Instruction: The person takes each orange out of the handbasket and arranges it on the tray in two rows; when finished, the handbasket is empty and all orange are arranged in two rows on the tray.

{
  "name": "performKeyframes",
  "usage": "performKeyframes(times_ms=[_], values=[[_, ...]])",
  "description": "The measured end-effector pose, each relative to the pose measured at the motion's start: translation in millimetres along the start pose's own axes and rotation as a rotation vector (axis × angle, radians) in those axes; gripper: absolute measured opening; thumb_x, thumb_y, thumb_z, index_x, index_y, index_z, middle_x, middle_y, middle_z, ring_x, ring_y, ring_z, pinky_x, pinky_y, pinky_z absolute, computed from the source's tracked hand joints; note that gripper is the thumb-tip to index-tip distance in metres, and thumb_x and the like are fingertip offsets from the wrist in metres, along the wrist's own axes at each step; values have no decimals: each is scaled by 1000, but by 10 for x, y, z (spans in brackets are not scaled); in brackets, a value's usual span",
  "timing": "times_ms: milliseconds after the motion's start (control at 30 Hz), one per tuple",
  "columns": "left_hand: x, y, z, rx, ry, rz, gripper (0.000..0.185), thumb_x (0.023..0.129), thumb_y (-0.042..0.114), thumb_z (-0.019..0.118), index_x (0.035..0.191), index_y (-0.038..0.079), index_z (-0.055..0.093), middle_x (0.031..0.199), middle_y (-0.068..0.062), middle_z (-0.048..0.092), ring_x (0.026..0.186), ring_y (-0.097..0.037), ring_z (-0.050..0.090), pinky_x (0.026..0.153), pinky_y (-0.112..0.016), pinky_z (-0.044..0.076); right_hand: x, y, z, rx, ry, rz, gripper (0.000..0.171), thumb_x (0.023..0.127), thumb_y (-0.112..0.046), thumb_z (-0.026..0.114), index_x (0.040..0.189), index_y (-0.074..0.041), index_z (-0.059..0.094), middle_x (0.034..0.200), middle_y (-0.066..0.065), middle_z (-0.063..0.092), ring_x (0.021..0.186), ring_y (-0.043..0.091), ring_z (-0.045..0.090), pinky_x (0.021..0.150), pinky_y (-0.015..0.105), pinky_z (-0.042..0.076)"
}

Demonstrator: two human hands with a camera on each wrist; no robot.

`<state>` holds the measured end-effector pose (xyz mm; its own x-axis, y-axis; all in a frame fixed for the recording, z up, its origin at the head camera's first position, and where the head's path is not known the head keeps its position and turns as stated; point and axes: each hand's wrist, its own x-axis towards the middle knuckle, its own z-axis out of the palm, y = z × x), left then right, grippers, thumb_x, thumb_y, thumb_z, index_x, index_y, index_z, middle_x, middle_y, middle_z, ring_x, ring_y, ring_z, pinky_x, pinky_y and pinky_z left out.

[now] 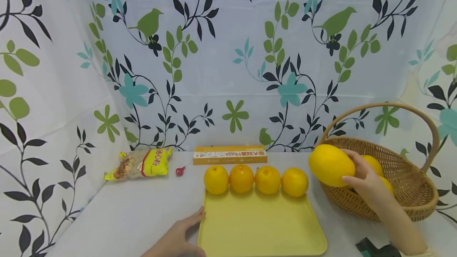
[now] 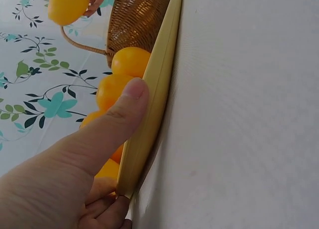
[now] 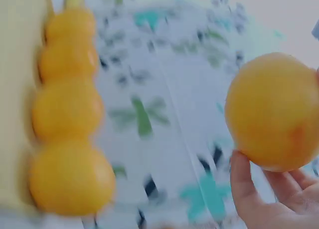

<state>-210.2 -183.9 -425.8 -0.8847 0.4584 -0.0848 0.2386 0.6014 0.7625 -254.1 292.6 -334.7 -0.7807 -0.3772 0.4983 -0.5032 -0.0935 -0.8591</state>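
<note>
We note the right hand (image 1: 364,183) curled round a smooth orange (image 1: 331,165), held over the woven wicker basket (image 1: 410,193) rim. The left hand (image 1: 178,237), fingers relaxed, thumb pressing the glossy yellow tray (image 1: 260,229) edge, likely steadies it. Four round oranges (image 1: 256,179) line its far edge.

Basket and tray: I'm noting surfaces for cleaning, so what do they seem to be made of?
The basket looks like woven wicker or rattan, matt tan, with visible interlaced strands and a bent cane handle. The tray seems to be moulded plastic, smooth pale yellow with a rounded raised rim.
</note>
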Motion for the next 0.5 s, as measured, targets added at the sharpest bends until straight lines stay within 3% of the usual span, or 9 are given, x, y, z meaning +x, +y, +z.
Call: performKeyframes(times_ms=[167, 333, 500], values=[[-6, -18, 1, 28, -4, 41, 80, 55, 43, 64, 122, 14, 31, 128, -1, 18, 112, -25, 19, 87, -47, 18, 168, -37, 613, 110, -153, -24, 64, 71, 8, 46, 124, -3, 11, 116, 21, 27, 94, 29, 39, 75, 34, 40], [-3, -35, 11, 45, 7, 62, 80, 55, 43, 63, 122, 14, 30, 128, -2, 18, 112, -24, 20, 87, -46, 19, 333, -251, 1321, 190, -265, 43, 80, 64, 7, 56, 126, -6, 8, 122, 18, 21, 100, 31, 34, 78, 41, 35], [6, -49, 10, 51, 16, 74, 80, 55, 42, 64, 122, 14, 31, 127, -1, 19, 112, -23, 20, 87, -45, 19, 370, -125, 1755, 147, -283, 61, 73, 61, 5, 61, 121, -4, 19, 119, 15, 25, 99, 29, 36, 78, 40, 36]])
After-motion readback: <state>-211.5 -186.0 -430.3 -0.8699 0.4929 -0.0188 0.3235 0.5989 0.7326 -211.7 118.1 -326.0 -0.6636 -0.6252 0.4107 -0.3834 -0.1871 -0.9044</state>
